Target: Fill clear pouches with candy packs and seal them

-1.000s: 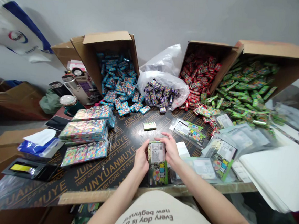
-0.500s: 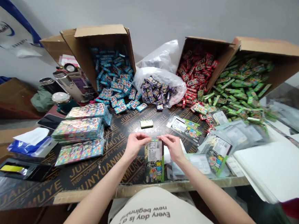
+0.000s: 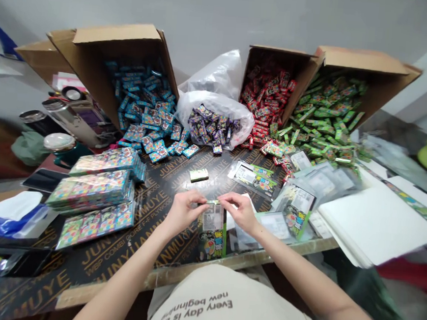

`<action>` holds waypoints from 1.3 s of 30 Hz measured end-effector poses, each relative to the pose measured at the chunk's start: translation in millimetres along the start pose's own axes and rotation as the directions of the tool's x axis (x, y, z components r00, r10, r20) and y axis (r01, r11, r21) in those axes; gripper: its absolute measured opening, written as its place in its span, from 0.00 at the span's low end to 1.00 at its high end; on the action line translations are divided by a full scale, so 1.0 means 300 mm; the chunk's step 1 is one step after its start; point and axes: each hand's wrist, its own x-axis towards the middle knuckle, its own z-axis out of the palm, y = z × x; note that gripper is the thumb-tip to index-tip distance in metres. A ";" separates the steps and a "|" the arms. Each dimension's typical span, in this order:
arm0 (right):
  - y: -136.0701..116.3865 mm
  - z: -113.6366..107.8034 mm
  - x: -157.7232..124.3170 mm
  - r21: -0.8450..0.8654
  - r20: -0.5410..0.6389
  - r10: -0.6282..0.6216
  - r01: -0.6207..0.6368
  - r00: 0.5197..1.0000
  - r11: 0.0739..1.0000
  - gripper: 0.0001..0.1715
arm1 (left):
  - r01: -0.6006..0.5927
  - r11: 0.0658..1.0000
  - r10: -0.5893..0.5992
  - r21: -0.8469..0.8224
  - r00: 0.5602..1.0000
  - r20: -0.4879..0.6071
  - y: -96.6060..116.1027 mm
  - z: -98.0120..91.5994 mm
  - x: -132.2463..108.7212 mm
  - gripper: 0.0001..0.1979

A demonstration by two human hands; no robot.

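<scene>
My left hand (image 3: 187, 209) and my right hand (image 3: 239, 211) face each other over the near middle of the table. Their fingers pinch the two ends of a thin, small green packet (image 3: 213, 202), mostly covered by fingertips. Just below it lies a flat printed plastic bag (image 3: 213, 236), black and green with a pale label panel, its top edge at my fingers. I cannot tell whether the packet touches that bag. A single small green-and-white box (image 3: 199, 175) rests on the table beyond my hands.
Open cartons of blue packets (image 3: 147, 110), red packets (image 3: 268, 100) and green packets (image 3: 328, 110) line the back, with a plastic bag of purple packets (image 3: 214, 125) between. Stacked filled packs (image 3: 93, 190) stand left. Printed bags (image 3: 298, 206) and white sheets (image 3: 378, 222) lie right.
The view has turned rightward, so the table's contents appear further left. Both hands still pinch at the top of the printed bag, and the thin green packet shows more clearly between them.
</scene>
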 end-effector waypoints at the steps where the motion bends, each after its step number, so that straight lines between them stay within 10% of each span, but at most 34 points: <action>1: -0.005 -0.003 -0.007 -0.018 0.013 -0.040 0.040 0.999 0.999 0.08 | -0.028 1.000 0.028 0.010 0.999 0.018 -0.001 -0.003 -0.002 0.03; 10: -0.017 -0.019 0.035 0.091 0.106 0.124 -0.133 0.987 0.987 0.11 | 0.315 0.937 -0.296 -0.152 0.945 0.136 -0.020 -0.019 0.034 0.07; 17: -0.003 -0.021 0.012 -0.114 0.056 -0.032 0.038 0.998 0.993 0.09 | -0.008 0.998 0.003 0.068 0.998 0.064 0.015 -0.012 -0.009 0.07; 24: -0.001 -0.017 0.001 -0.036 0.061 -0.002 0.004 0.998 0.999 0.09 | 0.233 0.962 -0.216 -0.141 0.968 0.126 -0.023 -0.025 -0.013 0.08; 31: 0.024 -0.074 0.042 -0.186 0.211 -0.119 0.159 0.970 0.970 0.10 | -0.193 0.933 0.153 0.304 0.977 0.150 0.006 0.008 -0.034 0.08; 39: 0.267 -0.280 0.162 -0.740 0.154 0.144 0.017 0.978 0.673 0.06 | -0.221 0.929 0.171 0.297 0.967 0.187 0.005 0.018 -0.021 0.11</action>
